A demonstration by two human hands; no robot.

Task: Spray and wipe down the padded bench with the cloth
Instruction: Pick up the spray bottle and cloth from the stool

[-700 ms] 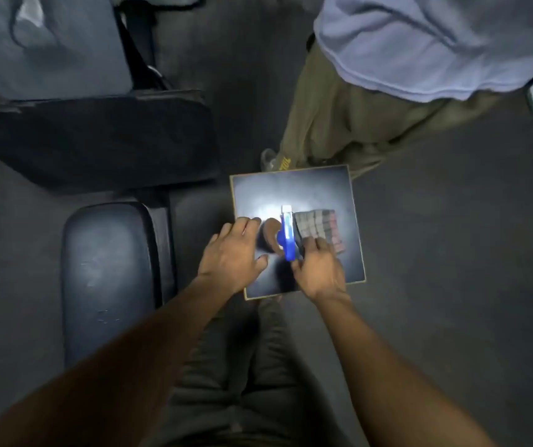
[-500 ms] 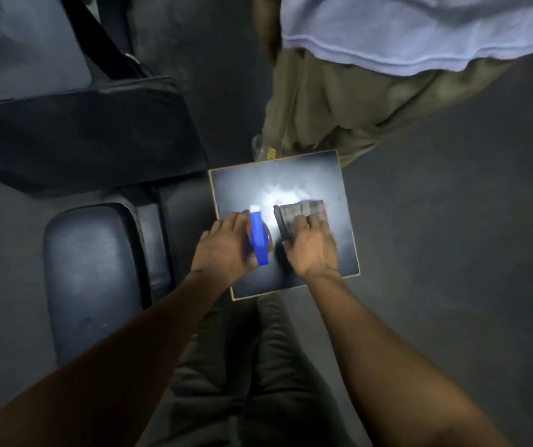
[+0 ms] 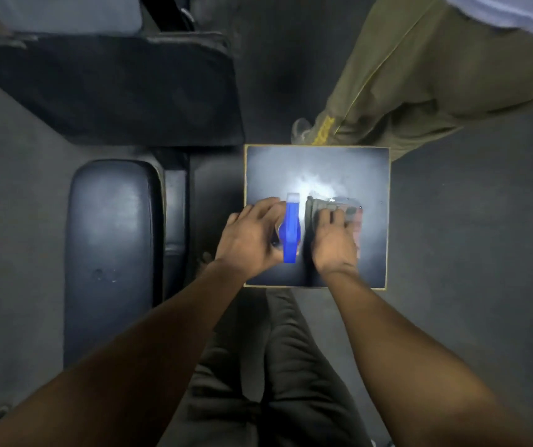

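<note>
A small square table (image 3: 371, 175) with a glossy dark top stands in front of me. My left hand (image 3: 252, 238) is wrapped around a spray bottle with a blue head (image 3: 291, 233) near the table's middle. Just to its right, my right hand (image 3: 334, 241) presses down on a folded grey cloth (image 3: 326, 204), fingers curled over it. The padded bench (image 3: 107, 253), dark and shiny, lies lengthwise on the left, apart from both hands.
Another person in olive trousers (image 3: 420, 75) stands just beyond the table at the upper right. A black angled pad (image 3: 113, 88) of gym equipment sits at the upper left. My own legs (image 3: 274, 382) are below the table. The floor is dark grey.
The spray bottle passed from my right hand to my left. My right hand moved right onto the folded cloth and closed over it. The view has shifted closer.
</note>
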